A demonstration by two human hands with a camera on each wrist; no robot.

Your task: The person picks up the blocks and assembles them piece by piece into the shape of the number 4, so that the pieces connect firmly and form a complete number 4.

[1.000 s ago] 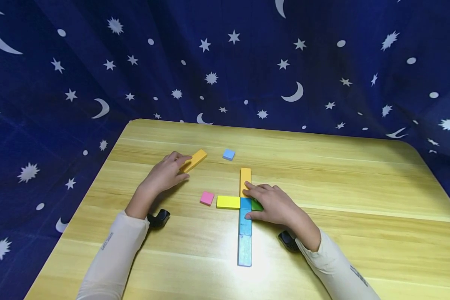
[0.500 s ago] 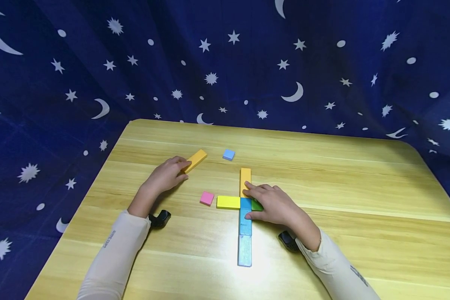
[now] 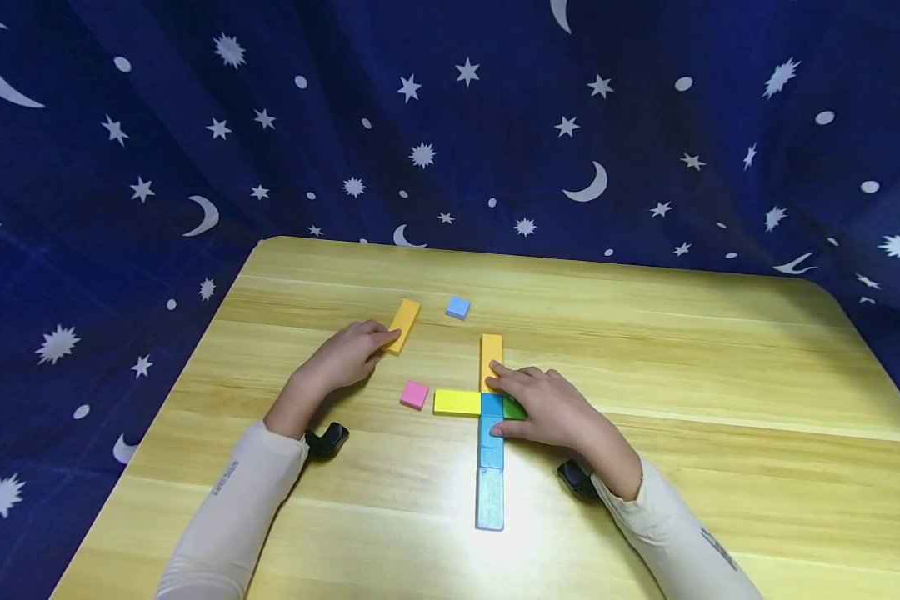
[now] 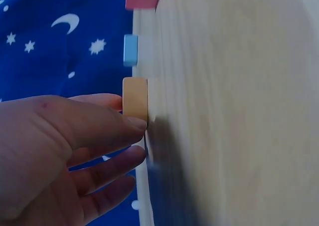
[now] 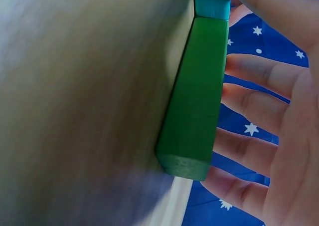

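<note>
My left hand pinches the near end of a loose orange block between thumb and fingers, at the left of the table. The left wrist view shows the thumb against this orange block. My right hand lies with fingers spread over a cross of blocks. Its fingertips rest by the cross's orange block and its thumb by a blue block. The yellow block forms the left arm of the cross. A green block forms the right arm, mostly hidden under the hand in the head view.
A pink square block lies left of the yellow block. Farther back is a light blue square block. Another blue block ends the cross toward me. A dark blue star-patterned curtain hangs behind the wooden table.
My left hand has moved slightly right and taken hold of the loose orange block, which has turned more upright in the head view. My right hand stays where it was.
</note>
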